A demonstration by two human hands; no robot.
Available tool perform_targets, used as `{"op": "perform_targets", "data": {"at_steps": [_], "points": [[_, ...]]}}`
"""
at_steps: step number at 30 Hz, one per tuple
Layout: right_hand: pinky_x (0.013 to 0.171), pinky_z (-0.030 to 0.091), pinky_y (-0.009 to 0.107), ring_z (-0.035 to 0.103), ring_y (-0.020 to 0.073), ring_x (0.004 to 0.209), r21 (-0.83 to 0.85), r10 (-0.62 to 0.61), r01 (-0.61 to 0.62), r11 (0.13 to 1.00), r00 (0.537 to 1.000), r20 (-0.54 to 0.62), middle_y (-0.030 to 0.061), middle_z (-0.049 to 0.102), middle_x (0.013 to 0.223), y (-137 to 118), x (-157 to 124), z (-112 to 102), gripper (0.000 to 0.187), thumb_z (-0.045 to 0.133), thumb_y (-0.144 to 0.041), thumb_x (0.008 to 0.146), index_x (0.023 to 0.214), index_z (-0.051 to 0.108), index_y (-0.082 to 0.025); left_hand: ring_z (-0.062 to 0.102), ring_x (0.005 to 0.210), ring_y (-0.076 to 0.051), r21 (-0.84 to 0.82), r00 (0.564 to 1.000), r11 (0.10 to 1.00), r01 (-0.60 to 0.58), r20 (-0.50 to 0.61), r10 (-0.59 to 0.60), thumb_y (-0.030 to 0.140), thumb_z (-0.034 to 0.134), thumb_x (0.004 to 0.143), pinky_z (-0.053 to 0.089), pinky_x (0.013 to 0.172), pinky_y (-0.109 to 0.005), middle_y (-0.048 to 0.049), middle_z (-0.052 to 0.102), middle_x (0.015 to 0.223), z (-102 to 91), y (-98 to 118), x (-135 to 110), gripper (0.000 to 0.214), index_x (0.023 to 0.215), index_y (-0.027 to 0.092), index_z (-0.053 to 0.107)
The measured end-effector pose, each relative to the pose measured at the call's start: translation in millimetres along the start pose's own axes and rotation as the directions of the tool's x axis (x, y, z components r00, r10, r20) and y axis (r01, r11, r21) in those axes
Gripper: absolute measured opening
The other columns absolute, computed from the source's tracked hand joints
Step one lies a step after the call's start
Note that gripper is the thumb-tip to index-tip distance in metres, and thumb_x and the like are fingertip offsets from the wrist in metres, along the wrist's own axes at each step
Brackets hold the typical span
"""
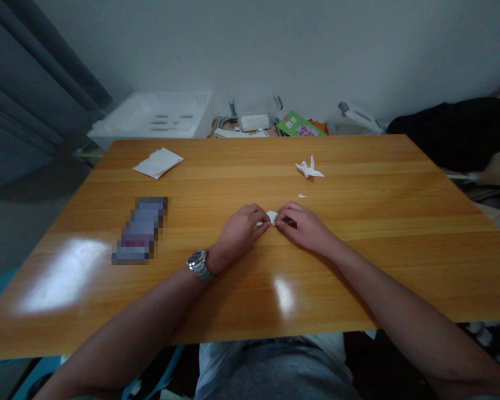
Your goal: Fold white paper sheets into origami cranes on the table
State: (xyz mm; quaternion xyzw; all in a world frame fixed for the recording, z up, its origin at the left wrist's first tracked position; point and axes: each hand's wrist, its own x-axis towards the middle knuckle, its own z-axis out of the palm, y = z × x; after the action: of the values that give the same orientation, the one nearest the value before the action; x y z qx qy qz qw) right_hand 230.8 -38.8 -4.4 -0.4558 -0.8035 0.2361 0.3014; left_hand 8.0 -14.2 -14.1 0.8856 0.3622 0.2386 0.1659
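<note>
Between my two hands is a small piece of white folded paper (271, 217), just above or on the table. My left hand (244, 226), with a metal watch (199, 264) on its wrist, pinches the paper's left side. My right hand (302, 225) has its fingertips closed on the right side. The fingers cover much of the paper, so its full shape is hidden. Beyond my right hand stands a white paper crane (310, 167), and a tiny white paper scrap (302, 195) lies between the crane and that hand.
A glossy wooden table (358, 278) spans the view. White paper sheets (158, 163) lie at its back left, with a pixelated phone-like object (140, 230) nearer me. Behind the table are a white tray (170, 111), a green packet (299, 125) and dark cloth (454, 133).
</note>
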Motion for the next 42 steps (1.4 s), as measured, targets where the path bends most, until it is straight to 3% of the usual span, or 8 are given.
{"op": "perform_targets", "data": {"at_steps": [6,11,16,22,27,31,37,42], "points": [[0.074,0.05,0.031,0.062,0.0181,0.083,0.01,0.027,-0.026,1.0,0.998,-0.056,0.0051,0.064,0.091,-1.4,1.2,1.3,0.006,0.065,-0.019,0.094,0.09,0.069,-0.019,0.062,0.097,-0.02,-0.026,0.999,0.999,0.027,-0.032,-0.028,0.026,0.061,0.099,0.053,0.087,-0.034,-0.0057,0.067,0.102,-0.8,3.7,0.7,0.011,0.101,0.018,0.068],[0.078,0.051,0.032,0.063,0.0187,0.087,-0.013,-0.03,0.029,1.0,0.996,-0.08,0.0059,0.064,0.094,-0.5,0.6,3.4,0.008,0.063,-0.017,0.095,0.092,0.069,-0.02,0.064,0.098,-0.019,-0.038,0.999,0.999,-0.001,-0.037,-0.001,0.027,0.06,0.1,0.054,0.088,-0.033,-0.0059,0.068,0.107,-1.7,2.4,-0.7,0.015,0.108,0.02,0.071],[0.082,0.052,0.036,0.062,0.0216,0.092,-0.155,-0.133,0.127,0.98,0.991,-0.028,0.0093,0.065,0.098,0.3,-0.9,1.9,0.011,0.061,-0.018,0.098,0.092,0.071,-0.018,0.064,0.099,-0.02,0.067,0.999,0.997,-0.036,-0.027,0.038,0.028,0.06,0.101,0.054,0.089,-0.034,-0.0073,0.069,0.111,-4.0,3.8,-2.9,0.018,0.108,0.019,0.074],[0.087,0.053,0.04,0.064,0.0245,0.099,-0.369,-0.233,0.244,0.897,0.969,0.075,0.0118,0.07,0.109,-3.3,-7.8,-5.0,0.02,0.056,-0.024,0.102,0.101,0.075,-0.02,0.065,0.101,-0.022,0.223,0.999,0.974,-0.045,0.019,0.042,0.028,0.057,0.103,0.055,0.088,-0.036,-0.0073,0.071,0.116,-11.0,9.8,-3.8,0.021,0.112,0.021,0.074],[0.095,0.053,0.047,0.064,0.0292,0.111,-0.435,-0.225,0.248,0.866,0.969,0.106,0.0152,0.07,0.121,-1.2,-12.0,-5.0,0.027,0.054,-0.029,0.103,0.117,0.073,-0.018,0.067,0.104,-0.024,0.292,0.99,0.946,-0.142,0.055,0.131,0.025,0.053,0.104,0.054,0.094,-0.04,-0.0107,0.072,0.12,-15.3,12.5,-8.1,0.028,0.127,0.017,0.066],[0.098,0.054,0.051,0.063,0.0312,0.116,-0.425,-0.21,0.241,0.872,0.97,0.119,0.0166,0.068,0.129,-2.6,-13.2,-6.3,0.028,0.056,-0.03,0.102,0.121,0.073,-0.019,0.067,0.11,-0.025,0.341,0.978,0.917,-0.205,0.103,0.181,0.023,0.051,0.104,0.051,0.1,-0.044,-0.0141,0.07,0.127,-18.2,15.9,-13.1,0.028,0.128,0.015,0.064],[0.098,0.055,0.05,0.063,0.0303,0.118,-0.493,-0.148,0.21,0.844,0.976,0.161,0.0148,0.067,0.131,-10.6,-17.3,-13.5,0.032,0.051,-0.033,0.104,0.126,0.071,-0.02,0.066,0.118,-0.026,0.387,0.979,0.903,-0.186,0.147,0.138,0.017,0.053,0.102,0.051,0.101,-0.044,-0.0138,0.064,0.139,-20.0,18.2,-17.1,0.034,0.135,0.016,0.06],[0.103,0.055,0.053,0.062,0.0303,0.125,-0.491,-0.181,0.232,0.84,0.972,0.149,0.0141,0.066,0.138,0.2,-27.3,-12.7,0.034,0.052,-0.029,0.104,0.132,0.068,-0.02,0.066,0.12,-0.023,0.329,0.981,0.927,-0.177,0.134,0.14,0.017,0.051,0.102,0.054,0.103,-0.039,-0.0121,0.063,0.142,-20.3,8.7,-21.1,0.035,0.137,0.017,0.059]]}}
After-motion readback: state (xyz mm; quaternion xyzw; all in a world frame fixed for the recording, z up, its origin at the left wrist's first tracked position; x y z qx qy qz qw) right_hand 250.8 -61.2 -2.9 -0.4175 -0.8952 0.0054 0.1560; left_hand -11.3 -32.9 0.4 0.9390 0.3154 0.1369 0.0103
